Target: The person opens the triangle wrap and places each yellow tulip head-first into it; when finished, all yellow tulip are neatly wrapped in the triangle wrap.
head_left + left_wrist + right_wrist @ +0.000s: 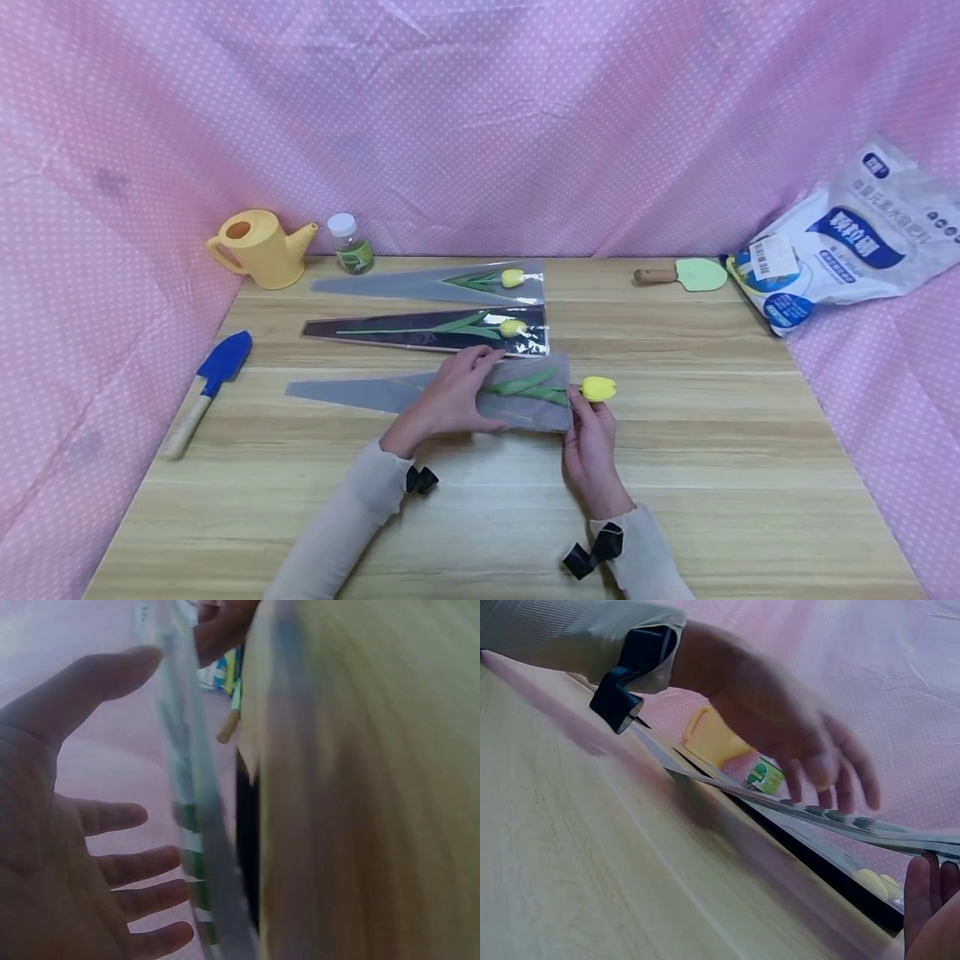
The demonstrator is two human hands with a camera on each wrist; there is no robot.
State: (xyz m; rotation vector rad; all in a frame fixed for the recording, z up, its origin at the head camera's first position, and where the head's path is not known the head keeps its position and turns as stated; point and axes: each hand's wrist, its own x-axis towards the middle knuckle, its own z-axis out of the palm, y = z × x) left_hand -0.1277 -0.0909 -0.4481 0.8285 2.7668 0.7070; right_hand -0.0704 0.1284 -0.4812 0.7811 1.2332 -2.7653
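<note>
A yellow tulip (pixel 598 388) has its green leaves inside a clear tapered flower sleeve (pixel 525 408), while the bloom sticks out past the wide right end. At that end my right hand (pixel 595 450) pinches the tulip just below its bloom, against the sleeve's edge; its thumb is hard to make out. Across the sleeve my left hand (pixel 453 396) spreads its fingers, and they look straight in the left wrist view. Seen from the right wrist, the sleeve (pixel 832 821) is raised off the table, above the right fingers (pixel 917 892).
Behind lie two more sleeved tulips, one dark-backed (pixel 405 332), one grey (pixel 375 285). A yellow watering can (pixel 266 250) and a jar (pixel 351 246) stand back left. At left is a blue trowel (pixel 217 371); at right, a green trowel (pixel 699 275) and a white bag (pixel 840 250).
</note>
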